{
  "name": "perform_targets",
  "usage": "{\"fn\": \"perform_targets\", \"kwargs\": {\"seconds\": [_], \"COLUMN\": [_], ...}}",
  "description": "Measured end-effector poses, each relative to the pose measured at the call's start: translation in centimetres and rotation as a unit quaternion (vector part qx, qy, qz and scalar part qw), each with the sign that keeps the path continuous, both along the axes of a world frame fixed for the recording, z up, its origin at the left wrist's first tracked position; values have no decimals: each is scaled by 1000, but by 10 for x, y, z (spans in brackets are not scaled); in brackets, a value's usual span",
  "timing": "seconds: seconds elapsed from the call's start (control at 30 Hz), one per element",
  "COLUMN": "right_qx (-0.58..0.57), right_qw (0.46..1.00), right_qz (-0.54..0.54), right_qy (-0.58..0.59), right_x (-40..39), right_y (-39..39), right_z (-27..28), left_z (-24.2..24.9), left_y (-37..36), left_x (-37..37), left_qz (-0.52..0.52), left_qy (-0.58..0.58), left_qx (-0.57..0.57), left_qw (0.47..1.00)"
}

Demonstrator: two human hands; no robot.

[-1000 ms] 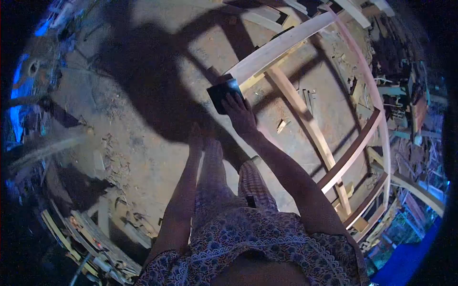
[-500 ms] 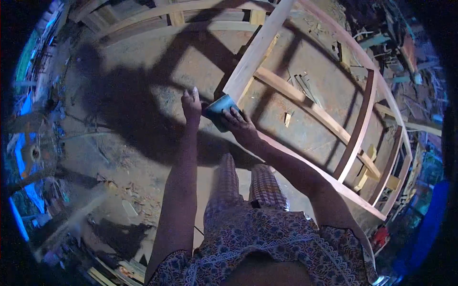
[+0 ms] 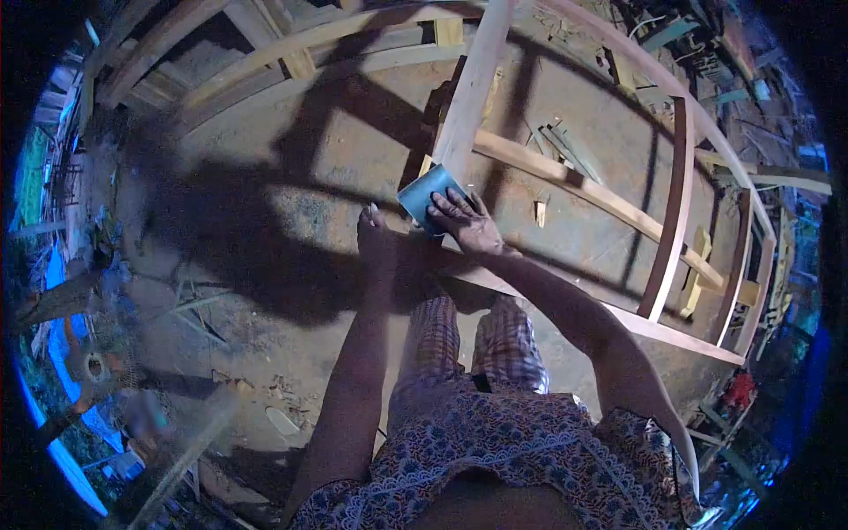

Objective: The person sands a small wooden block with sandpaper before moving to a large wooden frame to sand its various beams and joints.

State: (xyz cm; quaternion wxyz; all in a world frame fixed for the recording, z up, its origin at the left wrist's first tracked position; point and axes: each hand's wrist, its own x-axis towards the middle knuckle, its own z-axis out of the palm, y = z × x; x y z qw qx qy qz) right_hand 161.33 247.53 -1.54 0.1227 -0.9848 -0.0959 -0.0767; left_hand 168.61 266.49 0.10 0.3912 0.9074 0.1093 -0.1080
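Note:
A blue-green sheet that looks like sandpaper [image 3: 419, 196] lies over the near corner of a reddish wooden frame [image 3: 481, 84]. My right hand [image 3: 468, 223] presses on this sheet, its fingers laid across the face and holding it against the wood. Left of the corner, in shadow, is my left hand [image 3: 378, 231]. A fingertip of it catches the light, while the other fingers are dark and partly hidden. The frame's near rail [image 3: 654, 329] runs off to the right beneath my right forearm.
A crossbar [image 3: 609, 205] and slats [image 3: 673, 208] span the frame. Thin wood offcuts [image 3: 565, 152] lie on the dirt floor inside it. Another curved wooden frame [image 3: 353, 40] stands at the back. A plank [image 3: 190, 450] lies at lower left, and a red object [image 3: 738, 389] at right.
The sandpaper and my right hand have shifted slightly right and turned across the corner. My left hand has dropped a little lower and nearer the corner. The whole view has tilted slightly.

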Motion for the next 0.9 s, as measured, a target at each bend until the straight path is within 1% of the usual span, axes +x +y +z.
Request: {"fn": "perform_targets", "kwargs": {"seconds": [0.03,0.07,0.1,0.13,0.17,0.2,0.23,0.27,0.3,0.33,0.37,0.4,0.43,0.47,0.5,0.53,0.57,0.6,0.63,0.67,0.7,0.73,0.77,0.8,0.83,0.87,0.9], "right_qx": [-3,-4,-16,-230,-72,-57,-45,-61,-79,-123,-206,-89,22,16,11,-33,-78,-110,-102,-91,-78,-89,-102,-92,-101,-344,-348], "right_qw": [1000,999,1000,970,991,984,979,978,977,984,974,996,998,998,998,999,997,988,979,976,972,978,982,992,993,909,907], "right_qz": [20,40,10,-80,-108,-157,-179,-179,-177,-130,-87,-13,45,53,57,18,-20,-83,-117,-134,-151,-142,-132,-83,-45,-28,-26], "right_qy": [5,9,24,15,33,55,89,87,86,11,44,4,-25,-23,-24,-9,9,71,129,146,163,126,90,28,29,-235,-235], "right_x": [1,4,22,41,69,92,104,107,106,98,82,67,59,61,68,88,114,143,169,187,200,200,193,176,157,146,143], "right_y": [-7,-13,-25,-34,-59,-73,-79,-76,-74,-73,-60,-53,-53,-66,-77,-92,-114,-137,-157,-169,-178,-179,-177,-166,-155,-149,-155], "right_z": [2,2,7,13,10,20,30,30,18,-19,-11,-3,-23,-17,-8,-1,4,3,31,38,39,17,-4,-3,-10,-53,-46], "left_z": [-8,-20,-32,-38,-43,-42,-31,-21,-13,-19,-36,-55,-64,-1,-13,-36,-51,-51,-48,-44,-40,-38,-35,-30,-12,15,27], "left_y": [2,4,8,13,19,21,12,-1,-13,-20,-23,-26,-30,-65,-67,-59,-54,-59,-67,-74,-79,-84,-91,-95,-97,-102,-108], "left_x": [-1,-3,-6,-10,-12,-9,-3,1,6,12,18,23,28,35,37,30,23,23,26,30,33,32,29,29,33,40,45], "left_qz": [-5,-7,-10,-16,-88,-158,-166,-169,-165,-165,-272,-371,-464,-312,-313,-391,-406,-408,-364,-284,-177,-183,-162,-140,-144,-168,-191], "left_qy": [1,-56,-113,-114,-170,-225,-229,-161,-90,-94,-144,-190,-231,25,22,-235,-456,-458,-301,-110,94,94,68,44,45,108,170], "left_qx": [3,-55,-113,-109,-25,58,58,170,276,271,305,335,361,82,84,352,559,557,393,189,-34,-34,-43,-54,-56,-46,-35], "left_qw": [1000,997,987,987,981,960,957,958,943,944,902,845,775,946,946,818,560,560,789,934,979,978,983,988,987,979,966]}}
